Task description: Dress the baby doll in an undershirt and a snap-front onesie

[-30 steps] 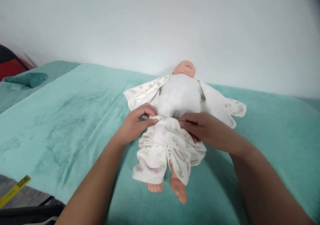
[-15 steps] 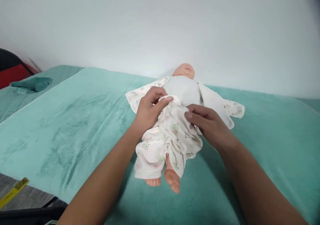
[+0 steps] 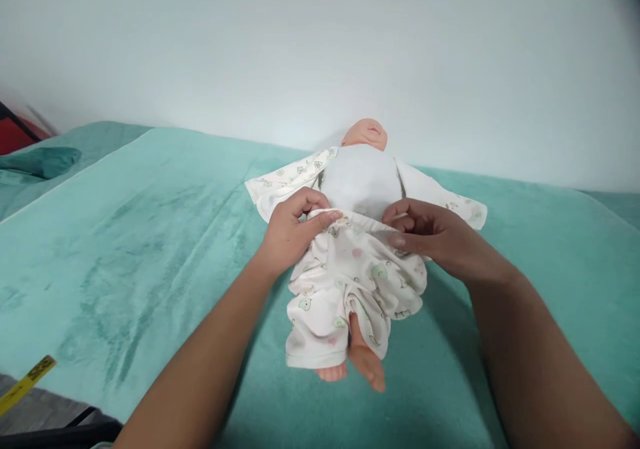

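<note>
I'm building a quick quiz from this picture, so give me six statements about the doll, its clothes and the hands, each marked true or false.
1. The doll lies on its back. True.
2. The left hand pinches the waist of the pants. True.
3. The pants reach over the doll's toes. False: both feet show below them.
4. The right hand rests on the doll's head. False: it is at the waist of the pants.
5. The shirt is spread out to both sides of the doll. True.
6. The sheet under the doll is red. False: it is blue-green.
</note>
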Demonstrator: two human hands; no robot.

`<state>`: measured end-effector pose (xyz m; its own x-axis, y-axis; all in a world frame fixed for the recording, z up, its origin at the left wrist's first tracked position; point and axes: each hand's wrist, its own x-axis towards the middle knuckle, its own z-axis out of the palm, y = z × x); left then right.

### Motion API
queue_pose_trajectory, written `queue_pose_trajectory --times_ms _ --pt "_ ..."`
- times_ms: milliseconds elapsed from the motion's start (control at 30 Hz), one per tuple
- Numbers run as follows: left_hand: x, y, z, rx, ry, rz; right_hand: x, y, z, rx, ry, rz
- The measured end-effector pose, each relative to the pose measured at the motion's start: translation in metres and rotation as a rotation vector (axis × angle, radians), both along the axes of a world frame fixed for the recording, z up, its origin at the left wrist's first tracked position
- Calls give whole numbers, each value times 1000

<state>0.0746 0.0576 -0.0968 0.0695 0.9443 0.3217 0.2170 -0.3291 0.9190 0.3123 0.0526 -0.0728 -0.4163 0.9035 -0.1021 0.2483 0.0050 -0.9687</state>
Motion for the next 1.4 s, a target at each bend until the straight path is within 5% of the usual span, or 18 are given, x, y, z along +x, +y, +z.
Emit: queue_pose_trajectory --times_ms 233,400,467,600,767,1067,1233,1400 --pt "-16 16 -4 -203 57 -97 44 17 -7 13 -421 82" --pt "-33 21 -1 -362 116 -346 32 20 -19 159 -389 -145" --pt "-38 23 -1 -314 141 -393 25 20 -25 201 -382 -252" --pt "-36 24 -8 -86 137 -312 18 22 -36 301 -392 -377" --pt "-23 27 -16 -66 50 -261 13 29 -51 600 -278 -441" --pt "5 65 -27 -46 87 123 -3 30 -46 511 -265 -659" --pt "27 100 -24 -141 50 124 8 73 -39 486 -512 -649" --pt "30 103 -19 -126 -19 148 16 113 -58 362 -346 -635"
